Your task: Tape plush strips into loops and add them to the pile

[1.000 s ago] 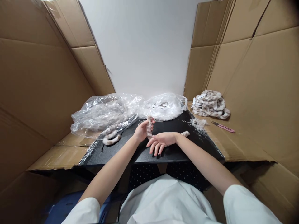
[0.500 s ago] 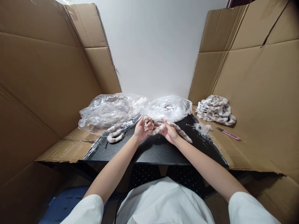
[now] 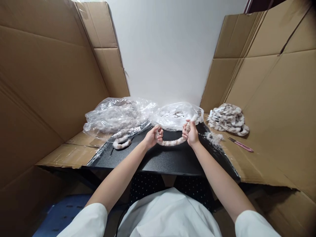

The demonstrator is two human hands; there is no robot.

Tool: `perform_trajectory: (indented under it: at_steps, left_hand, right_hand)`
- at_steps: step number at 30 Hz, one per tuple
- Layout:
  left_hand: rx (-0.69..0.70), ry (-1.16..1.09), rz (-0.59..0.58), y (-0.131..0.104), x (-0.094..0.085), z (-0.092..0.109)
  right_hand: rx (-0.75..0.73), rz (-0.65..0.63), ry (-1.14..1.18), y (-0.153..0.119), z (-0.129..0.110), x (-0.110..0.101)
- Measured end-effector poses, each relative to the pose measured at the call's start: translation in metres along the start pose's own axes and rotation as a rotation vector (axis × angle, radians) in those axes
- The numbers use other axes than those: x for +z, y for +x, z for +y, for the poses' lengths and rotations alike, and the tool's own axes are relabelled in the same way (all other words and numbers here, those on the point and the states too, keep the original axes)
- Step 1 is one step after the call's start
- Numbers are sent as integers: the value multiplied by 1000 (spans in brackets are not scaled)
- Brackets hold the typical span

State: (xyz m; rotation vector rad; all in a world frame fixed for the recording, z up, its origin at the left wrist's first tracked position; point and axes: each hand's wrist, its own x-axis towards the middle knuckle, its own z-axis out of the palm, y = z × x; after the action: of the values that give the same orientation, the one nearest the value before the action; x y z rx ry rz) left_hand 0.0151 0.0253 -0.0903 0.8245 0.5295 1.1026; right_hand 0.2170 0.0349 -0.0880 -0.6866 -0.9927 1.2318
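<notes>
A furry strap in mottled white and grey-brown sags between my two hands above the black table. My left hand is closed around one end of it. Further along, my right hand is wrapped round the strap, and a short fluffy end pokes out above that fist. Behind the hands lies a clear plastic bag with white tags and thin dark cords in it. A larger clear bag of similar furry straps sits to the left, with one strap spilling out onto the table.
On the right cardboard are a pile of tagged furry straps and a pink-handled cutter. Loose fluff lies at the table's right edge. Tall cardboard walls stand on both sides, with a white wall behind.
My right hand has moved right and closed around the strap, away from my left hand. The strap now hangs in a curve between them. My left hand keeps its hold.
</notes>
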Motion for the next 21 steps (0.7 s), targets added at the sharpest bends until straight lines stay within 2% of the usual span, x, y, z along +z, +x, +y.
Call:
perform_trajectory:
  at_steps: [3, 5, 8, 16, 18, 21]
  left_hand:
    - [44, 70, 43, 1, 2, -5]
    - [65, 124, 57, 3, 2, -9]
    - [75, 196, 56, 4, 1, -15]
    - [187, 367, -24, 2, 0, -20]
    - [202, 391, -22, 1, 1, -18]
    - [215, 402, -7, 0, 2, -16]
  right_hand:
    - [53, -201, -318, -6, 13, 7]
    - [-24, -317, -552, -11, 19, 12]
    - [-159, -388, -764, -17, 23, 18]
    - [-210, -352, -730, -18, 21, 18]
    - [-173, -411, -680, -18, 21, 18]
    - [-36, -492, -544, -18, 22, 18]
